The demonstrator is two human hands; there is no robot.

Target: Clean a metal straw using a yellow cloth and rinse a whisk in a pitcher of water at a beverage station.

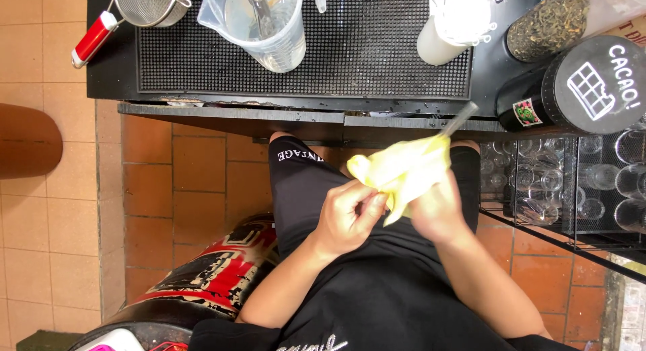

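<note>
I have a single head view, looking steeply down from above the person's torso, close over both hands at mid-frame. The counter (303,55) edge crosses the upper frame; the tiled floor (195,183) lies far below at left.

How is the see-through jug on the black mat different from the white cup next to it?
The clear jug is see-through, so a metal utensil shows inside it; the white cup is solid white, hiding its contents. The clear jug looks wider; the white cup looks slimmer. The clear jug stands on the left of the black mat, the white cup on the right. Both stand upright.
</note>
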